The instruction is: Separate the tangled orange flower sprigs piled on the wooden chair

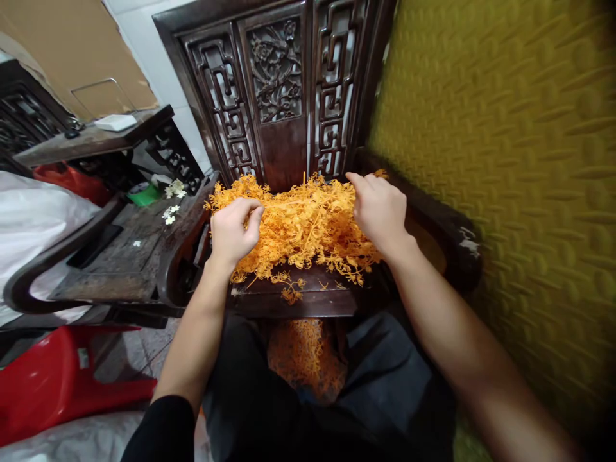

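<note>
A heap of orange artificial sprigs [303, 224], thin-stemmed and branching, lies on the seat of a dark carved wooden chair [283, 151]. At the heap's left side, my left hand [235, 226] is closed with thumb and forefinger pinched. A thin orange stem appears to run right from these fingertips, over the heap. My right hand [380, 210] is at the heap's right side, fingers curled inward and closed. A bit of orange shows just beyond its knuckles; what its fingers hold is hidden. A few loose pieces lie along the front of the seat.
More orange sprigs [308, 350] are in a bag below the seat, between my legs. A yellow textured surface [505, 128] rises close on the right. On the left are another wooden chair [120, 256], green tape [143, 194] and a red plastic stool [48, 378].
</note>
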The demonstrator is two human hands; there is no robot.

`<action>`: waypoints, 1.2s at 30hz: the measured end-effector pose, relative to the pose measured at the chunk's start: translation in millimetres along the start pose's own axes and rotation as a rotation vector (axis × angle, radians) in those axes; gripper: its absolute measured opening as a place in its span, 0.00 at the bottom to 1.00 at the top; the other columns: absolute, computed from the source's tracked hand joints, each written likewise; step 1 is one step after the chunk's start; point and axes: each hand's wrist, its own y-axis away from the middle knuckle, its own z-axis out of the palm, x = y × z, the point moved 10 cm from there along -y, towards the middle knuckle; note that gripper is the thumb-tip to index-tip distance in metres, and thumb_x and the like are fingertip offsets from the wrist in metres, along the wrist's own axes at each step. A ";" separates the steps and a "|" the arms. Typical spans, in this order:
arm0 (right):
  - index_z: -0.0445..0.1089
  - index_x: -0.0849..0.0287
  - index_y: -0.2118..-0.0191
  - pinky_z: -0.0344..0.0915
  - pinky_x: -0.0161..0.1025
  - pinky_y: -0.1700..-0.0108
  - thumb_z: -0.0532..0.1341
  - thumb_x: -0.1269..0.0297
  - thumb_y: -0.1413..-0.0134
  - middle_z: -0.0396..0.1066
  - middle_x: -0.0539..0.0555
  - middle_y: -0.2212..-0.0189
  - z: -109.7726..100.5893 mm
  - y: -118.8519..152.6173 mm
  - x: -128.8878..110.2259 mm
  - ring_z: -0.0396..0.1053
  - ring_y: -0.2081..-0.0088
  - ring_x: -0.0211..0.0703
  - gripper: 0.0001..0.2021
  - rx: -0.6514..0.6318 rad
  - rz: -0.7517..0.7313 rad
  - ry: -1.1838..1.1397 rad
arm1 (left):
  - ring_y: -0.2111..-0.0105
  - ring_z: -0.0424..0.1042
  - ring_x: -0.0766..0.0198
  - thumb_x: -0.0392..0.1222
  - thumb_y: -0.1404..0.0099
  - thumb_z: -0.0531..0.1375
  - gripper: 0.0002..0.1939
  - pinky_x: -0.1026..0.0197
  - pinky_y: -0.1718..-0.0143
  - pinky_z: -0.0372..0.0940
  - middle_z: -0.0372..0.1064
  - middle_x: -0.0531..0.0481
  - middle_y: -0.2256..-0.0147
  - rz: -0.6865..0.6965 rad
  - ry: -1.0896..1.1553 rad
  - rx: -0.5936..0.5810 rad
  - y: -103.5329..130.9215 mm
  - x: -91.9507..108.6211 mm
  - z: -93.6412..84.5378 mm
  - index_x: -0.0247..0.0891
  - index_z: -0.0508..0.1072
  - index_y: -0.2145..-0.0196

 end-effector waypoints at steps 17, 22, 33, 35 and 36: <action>0.67 0.55 0.52 0.72 0.44 0.60 0.62 0.53 0.32 0.73 0.53 0.63 -5.0 29.1 -96.3 0.73 0.65 0.42 0.12 -0.111 0.133 -1.328 | 0.57 0.76 0.61 0.36 0.27 0.61 0.05 0.57 0.54 0.72 0.76 0.46 0.59 0.253 0.167 -0.118 10.4 49.5 36.5 0.40 0.68 0.56; 0.68 0.56 0.66 0.51 0.37 0.76 0.67 0.40 0.41 0.59 0.44 0.78 16.2 33.9 -104.3 0.54 0.78 0.34 0.22 -0.376 0.251 -1.495 | 0.43 0.72 0.53 0.36 0.28 0.60 0.20 0.46 0.42 0.69 0.72 0.40 0.44 0.308 0.128 -0.072 12.7 53.1 25.0 0.45 0.63 0.41; 0.71 0.57 0.69 0.54 0.37 0.75 0.74 0.42 0.50 0.63 0.46 0.77 15.3 29.8 -85.5 0.58 0.77 0.34 0.23 -0.397 0.261 -1.494 | 0.35 0.67 0.49 0.49 0.28 0.63 0.36 0.45 0.35 0.66 0.63 0.34 0.33 -0.016 0.088 -0.052 10.0 11.5 26.4 0.41 0.53 0.30; 0.73 0.58 0.68 0.55 0.37 0.72 0.74 0.44 0.50 0.66 0.47 0.75 13.6 29.4 -86.8 0.59 0.75 0.35 0.22 -0.394 0.225 -1.444 | 0.36 0.68 0.50 0.45 0.28 0.62 0.34 0.46 0.36 0.67 0.65 0.36 0.35 -0.011 0.087 -0.115 11.8 12.8 33.8 0.41 0.54 0.30; 0.73 0.59 0.68 0.55 0.37 0.72 0.74 0.44 0.49 0.66 0.48 0.75 13.2 29.9 -88.2 0.58 0.74 0.35 0.21 -0.404 0.209 -1.412 | 0.36 0.68 0.50 0.44 0.28 0.62 0.33 0.45 0.36 0.66 0.66 0.36 0.36 0.000 0.074 -0.135 12.2 14.6 35.4 0.41 0.56 0.30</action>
